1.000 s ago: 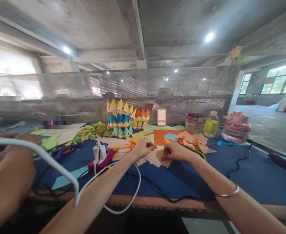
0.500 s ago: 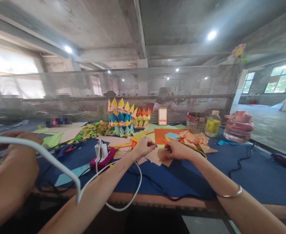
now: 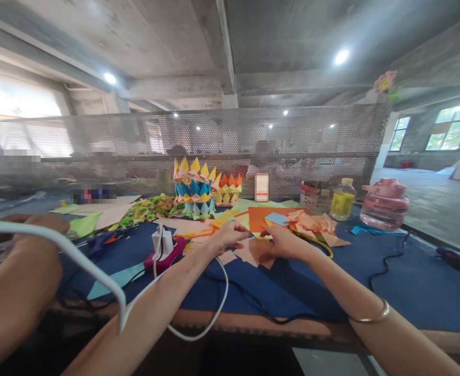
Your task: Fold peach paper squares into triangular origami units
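Note:
My left hand (image 3: 231, 236) is closed, its fingers curled and pinched above small peach paper pieces (image 3: 249, 250). What it holds, if anything, is too small to make out. Facing it, my right hand (image 3: 280, 242) has its forefinger stretched toward the left and its thumb lower down, with a gap between them. A pale paper edge shows by its fingertips; I cannot tell whether they touch it. An orange sheet (image 3: 256, 219) lies just behind both hands, with a light blue paper (image 3: 276, 218) on it. Crumpled peach paper pieces (image 3: 312, 223) are piled beyond my right hand.
Folded-paper crowns (image 3: 194, 190) stand at the back. A magenta power strip (image 3: 165, 256) with a white charger (image 3: 162, 243) sits by my left forearm; a white cable (image 3: 214, 326) loops below. Right are a yellow-labelled bottle (image 3: 342, 201) and pink jug (image 3: 384, 206). Another person's arm (image 3: 30, 266) is at left.
My right forefinger has stretched out to the left, away from the thumb. My left hand's fingers have shifted slightly. The white cable has moved a little.

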{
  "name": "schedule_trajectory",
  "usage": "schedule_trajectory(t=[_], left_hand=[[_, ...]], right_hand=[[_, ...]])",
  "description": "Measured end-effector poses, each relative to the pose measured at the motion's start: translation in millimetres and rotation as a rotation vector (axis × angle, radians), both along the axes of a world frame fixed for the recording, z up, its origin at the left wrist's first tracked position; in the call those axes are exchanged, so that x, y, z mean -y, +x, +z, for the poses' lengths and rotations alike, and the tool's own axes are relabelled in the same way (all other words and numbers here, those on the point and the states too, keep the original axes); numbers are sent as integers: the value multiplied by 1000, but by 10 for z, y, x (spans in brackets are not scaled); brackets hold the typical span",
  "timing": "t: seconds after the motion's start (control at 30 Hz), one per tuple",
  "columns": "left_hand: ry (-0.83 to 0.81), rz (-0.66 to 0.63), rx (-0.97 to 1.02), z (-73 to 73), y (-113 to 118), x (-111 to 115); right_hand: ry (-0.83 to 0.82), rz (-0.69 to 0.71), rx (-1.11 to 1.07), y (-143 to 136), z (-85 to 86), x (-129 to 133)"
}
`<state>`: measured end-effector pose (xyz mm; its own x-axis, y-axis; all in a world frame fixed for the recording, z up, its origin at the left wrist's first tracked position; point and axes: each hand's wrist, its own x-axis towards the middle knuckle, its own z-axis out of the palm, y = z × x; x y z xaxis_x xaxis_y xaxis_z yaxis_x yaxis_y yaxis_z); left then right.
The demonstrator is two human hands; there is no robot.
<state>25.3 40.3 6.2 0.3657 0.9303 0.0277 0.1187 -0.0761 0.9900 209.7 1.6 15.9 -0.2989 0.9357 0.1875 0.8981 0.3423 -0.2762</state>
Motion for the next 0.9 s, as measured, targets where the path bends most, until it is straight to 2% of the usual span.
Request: schedule_trajectory(t=[0.2, 0.4, 0.5, 0.63, 0.77, 0.9], left_hand=[[12, -50, -31, 1, -3, 36], [92, -28, -28, 31, 19, 12], [47, -100, 49, 70, 25, 9], [-14, -186, 200, 120, 12, 48], [-24, -275, 195, 89, 11, 68], [-46, -200, 248, 62, 24, 59]], right_hand=[[-26, -21, -176, -5, 54, 5], [-228, 62, -631, 67, 157, 10], [-209, 112, -809, 93, 169, -23], [-86, 90, -889, 70, 143, -65], [-45, 97, -934, -17, 111, -58], [-49, 127, -928, -96, 103, -18]])
